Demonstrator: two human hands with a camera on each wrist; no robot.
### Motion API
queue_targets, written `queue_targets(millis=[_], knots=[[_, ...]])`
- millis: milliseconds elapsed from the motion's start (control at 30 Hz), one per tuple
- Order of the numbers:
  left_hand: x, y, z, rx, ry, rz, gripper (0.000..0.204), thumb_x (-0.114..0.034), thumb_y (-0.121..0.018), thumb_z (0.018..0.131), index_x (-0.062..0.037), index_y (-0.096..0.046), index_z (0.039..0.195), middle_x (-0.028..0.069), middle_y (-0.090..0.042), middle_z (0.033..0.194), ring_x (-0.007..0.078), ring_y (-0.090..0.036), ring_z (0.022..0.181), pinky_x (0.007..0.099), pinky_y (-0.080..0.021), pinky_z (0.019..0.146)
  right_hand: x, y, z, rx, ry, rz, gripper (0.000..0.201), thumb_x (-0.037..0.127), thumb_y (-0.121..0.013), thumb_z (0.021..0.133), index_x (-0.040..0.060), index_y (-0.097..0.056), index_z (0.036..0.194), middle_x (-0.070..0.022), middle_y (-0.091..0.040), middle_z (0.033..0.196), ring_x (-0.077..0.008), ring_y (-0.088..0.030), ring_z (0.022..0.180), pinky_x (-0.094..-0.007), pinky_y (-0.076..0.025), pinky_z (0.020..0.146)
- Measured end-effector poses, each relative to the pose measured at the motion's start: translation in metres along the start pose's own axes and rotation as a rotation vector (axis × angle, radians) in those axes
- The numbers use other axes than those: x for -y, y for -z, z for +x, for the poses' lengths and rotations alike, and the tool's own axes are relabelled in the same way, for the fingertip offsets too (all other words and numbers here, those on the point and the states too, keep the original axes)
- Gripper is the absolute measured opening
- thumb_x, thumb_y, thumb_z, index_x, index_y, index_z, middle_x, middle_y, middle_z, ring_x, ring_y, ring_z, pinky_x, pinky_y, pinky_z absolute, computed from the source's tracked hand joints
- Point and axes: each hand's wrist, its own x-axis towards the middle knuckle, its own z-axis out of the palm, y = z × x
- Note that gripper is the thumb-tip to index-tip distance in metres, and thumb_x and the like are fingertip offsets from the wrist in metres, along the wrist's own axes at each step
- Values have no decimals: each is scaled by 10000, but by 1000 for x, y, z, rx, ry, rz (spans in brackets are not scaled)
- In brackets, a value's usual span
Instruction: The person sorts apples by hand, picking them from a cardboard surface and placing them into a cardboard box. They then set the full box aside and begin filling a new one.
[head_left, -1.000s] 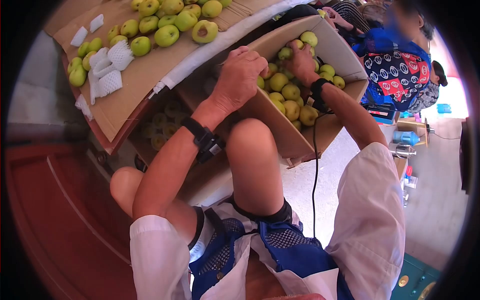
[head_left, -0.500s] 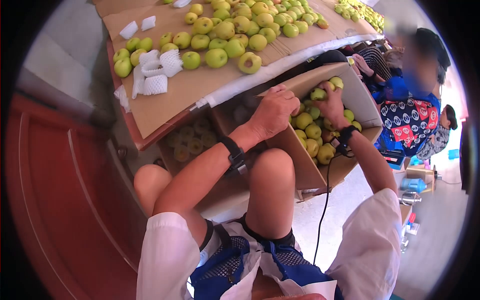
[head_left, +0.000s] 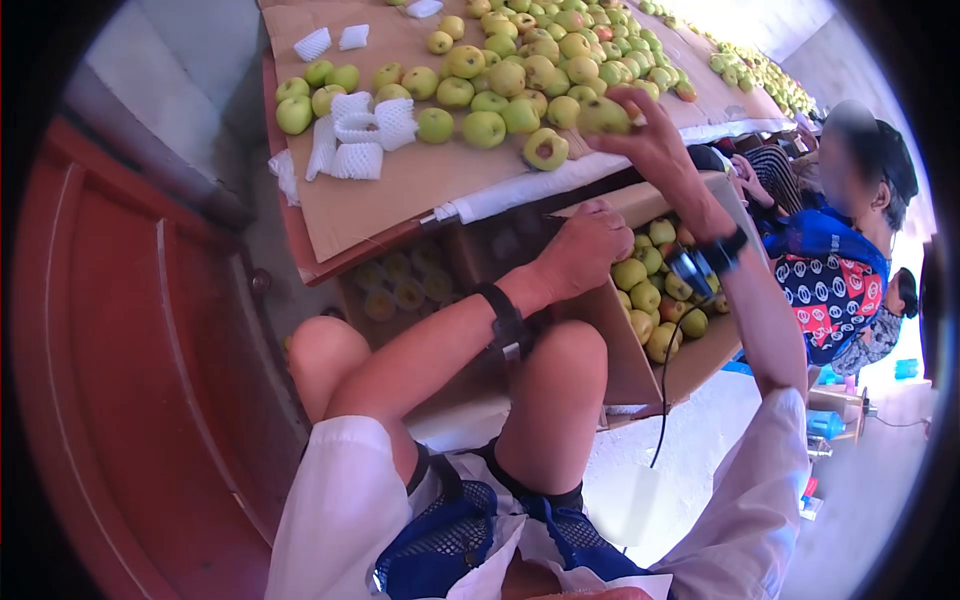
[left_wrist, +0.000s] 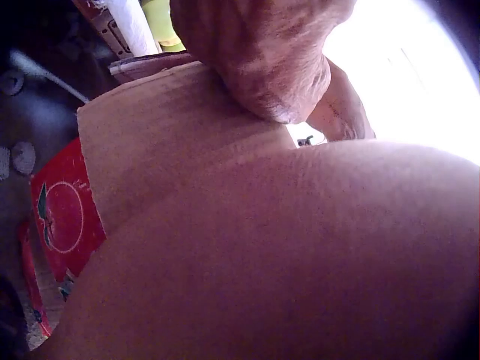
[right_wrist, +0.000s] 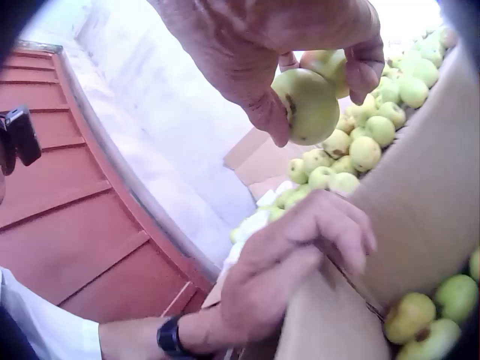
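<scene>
My right hand pinches green apples above the table's near edge; in the right wrist view two apples show between thumb and fingers. The left hand grips the upper edge of the cardboard box, its fingers curled over the flap, as the right wrist view also shows of this hand. Inside the box lie several yellow-green apples. In the left wrist view the left hand is at the cardboard, its fingertips hidden.
Many apples cover the cardboard-topped table, with white foam nets at its left. A darker box with wrapped fruit stands below. A person in a patterned apron sits at right. A black cord hangs by the box.
My right hand has risen out of the box with apples and moved over the table's edge. The left hand stays on the box edge. The head view has shifted, showing more of the table.
</scene>
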Motion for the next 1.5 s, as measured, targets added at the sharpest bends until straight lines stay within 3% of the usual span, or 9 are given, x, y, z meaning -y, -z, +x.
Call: queue_targets(millis=[167,233,333,500,633,867,1000,1200,1500], knots=[[2,-3,0,-52,-14,-57,155,31,-619,782,-92,-621,876,112,-592,893,374,-611,1029,465,-416,1114,-14,-47,125,-28,76,-342,732,383,-976,744,38,-675,1315,-174,-758,1216,-322,-713,1161,-431,-539,1040],[2,-2,0,-39,-7,-84,126,19,-621,792,-95,-603,842,105,-568,867,371,-597,988,462,-418,1107,-26,-61,164,-122,240,-388,537,345,-902,846,67,-719,1267,-113,-781,1117,-245,-744,1053,-381,-583,875],[3,-1,0,-62,-17,-77,117,14,-626,796,-95,-611,835,103,-582,869,373,-599,985,463,-420,1106,-20,-74,182,-19,47,-204,706,180,-790,908,55,-538,1555,-252,-605,1482,-372,-591,1364,-450,-495,1131],[1,-3,2,-139,-54,-51,90,-17,-614,807,-98,-633,840,105,-617,882,375,-607,993,463,-433,1079,-13,-54,171,-156,70,-345,680,155,-785,897,62,-559,1531,-249,-634,1432,-360,-613,1308,-471,-525,1081],[4,-5,0,-44,-54,77,93,-55,-579,814,-108,-649,844,110,-637,883,372,-622,998,465,-452,1044,-38,17,137,-275,263,-512,470,195,-764,925,55,-668,1364,-200,-742,1192,-316,-716,1079,-418,-588,894],[0,2,2,-56,-37,-37,136,15,-563,850,-73,-653,902,112,-676,923,363,-649,1034,447,-465,1082,-67,134,-27,237,-531,-414,244,297,-685,1042,98,-765,1159,8,-767,966,-82,-698,790,-237,-449,586],[-1,1,3,-30,-14,-19,147,30,-559,861,-70,-653,912,111,-669,915,357,-650,1006,451,-454,1114,-133,147,-99,309,-735,-712,376,257,-731,1034,0,-695,1306,-120,-752,1119,-200,-694,937,-366,-569,793],[-1,2,4,-26,-12,-15,151,39,-560,884,-73,-660,908,95,-671,904,332,-661,964,454,-443,1146,-234,117,-146,-109,-726,17,457,368,-802,968,-49,-779,1155,-168,-797,1115,-266,-758,982,-409,-575,901],[-2,2,4,-28,-6,-24,171,51,-566,852,-72,-668,911,101,-679,913,344,-664,974,464,-448,1146,-254,88,-144,-73,-786,-679,670,543,-698,972,-70,-709,1241,-225,-780,1192,-363,-739,1180,-440,-554,1006]])
